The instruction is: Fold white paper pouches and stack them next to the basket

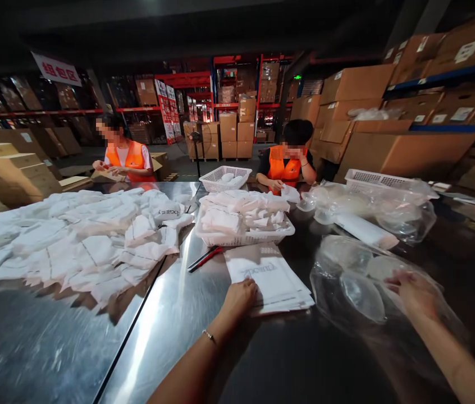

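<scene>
My left hand (241,296) rests on the near left corner of a stack of white printed paper bags (269,276) lying on the steel table (178,314); its fingers are curled down onto the stack. My right hand (414,292) reaches into a clear plastic bag (359,280) that holds several translucent round pads, fingers bent around the plastic. A thin bracelet sits on my left wrist.
A white basket of folded white pieces (243,221) stands behind the stack, with a red-and-black pen (204,258) beside it. A heap of white bags (77,238) covers the left. Two people in orange vests (287,165) sit across. More clear bags (372,210) and cartons lie right.
</scene>
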Demonstrator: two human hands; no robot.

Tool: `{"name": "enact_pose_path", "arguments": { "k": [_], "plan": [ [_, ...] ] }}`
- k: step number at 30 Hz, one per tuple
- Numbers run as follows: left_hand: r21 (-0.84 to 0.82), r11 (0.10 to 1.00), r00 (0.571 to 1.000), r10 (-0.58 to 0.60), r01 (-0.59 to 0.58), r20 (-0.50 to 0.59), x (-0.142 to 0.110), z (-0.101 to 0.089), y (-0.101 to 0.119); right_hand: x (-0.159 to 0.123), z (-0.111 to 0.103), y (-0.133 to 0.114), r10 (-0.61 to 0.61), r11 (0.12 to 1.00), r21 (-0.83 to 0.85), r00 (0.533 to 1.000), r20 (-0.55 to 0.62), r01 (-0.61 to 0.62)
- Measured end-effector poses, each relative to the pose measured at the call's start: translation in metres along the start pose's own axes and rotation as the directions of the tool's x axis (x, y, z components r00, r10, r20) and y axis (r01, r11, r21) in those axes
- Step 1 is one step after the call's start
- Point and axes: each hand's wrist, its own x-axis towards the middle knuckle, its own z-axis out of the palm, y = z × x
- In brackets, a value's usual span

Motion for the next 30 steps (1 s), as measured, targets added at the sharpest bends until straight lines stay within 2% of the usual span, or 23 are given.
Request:
{"name": "enact_pose_path", "arguments": {
  "k": [2, 5, 9, 13, 17, 21, 24, 25, 27, 29, 30],
  "plan": [
    [-0.016, 1.0, 1.0, -0.005, 0.005, -0.007, -0.001, 0.0, 0.0, -0.016, -0.01, 0.015, 0.075, 0.99, 0.116, 0.996, 0.044, -0.08],
    [-0.026, 1.0, 1.0, -0.012, 0.012, -0.011, -0.003, -0.004, 0.001, -0.044, -0.026, 0.034, 0.124, 0.963, 0.224, 0.985, 0.124, -0.149],
    [-0.01, 1.0, 1.0, -0.009, 0.009, -0.004, -0.005, -0.008, 0.004, -0.063, -0.036, 0.046, 0.147, 0.973, 0.145, 0.968, 0.203, -0.178],
    [0.013, 1.0, 1.0, -0.006, 0.006, -0.002, -0.005, -0.007, 0.003, -0.052, -0.028, 0.036, 0.066, 0.99, -0.131, 0.982, 0.174, -0.044],
    [0.025, 0.999, 1.0, 0.023, -0.023, -0.002, -0.005, -0.007, 0.003, -0.038, -0.008, 0.014, -0.032, 0.893, -0.428, 0.969, 0.246, 0.139],
    [0.035, 0.997, 0.997, 0.074, -0.073, -0.007, -0.007, -0.012, 0.005, -0.036, 0.006, -0.01, -0.048, 0.792, -0.562, 0.942, 0.332, 0.239],
    [0.042, 0.992, 0.993, 0.12, -0.12, -0.003, -0.007, -0.015, 0.006, -0.051, 0.008, -0.02, -0.092, 0.752, -0.578, 0.918, 0.386, 0.318],
    [0.044, 0.99, 0.991, 0.136, -0.136, 0.001, -0.006, -0.016, 0.007, -0.061, 0.007, -0.019, -0.132, 0.748, -0.554, 0.9, 0.416, 0.366],
    [0.049, 0.986, 0.987, 0.159, -0.16, 0.012, -0.006, -0.015, 0.008, -0.085, 0.004, -0.01, -0.284, 0.734, -0.435, 0.817, 0.501, 0.522],
    [0.063, 0.985, 0.987, 0.161, -0.162, 0.027, -0.006, -0.015, 0.009, -0.111, -0.003, 0.009, -0.502, 0.654, -0.254, 0.66, 0.559, 0.712],
    [0.076, 0.985, 0.988, 0.154, -0.156, 0.033, -0.006, -0.015, 0.009, -0.123, -0.007, 0.021, -0.563, 0.608, -0.206, 0.599, 0.57, 0.767]
  ]
}}
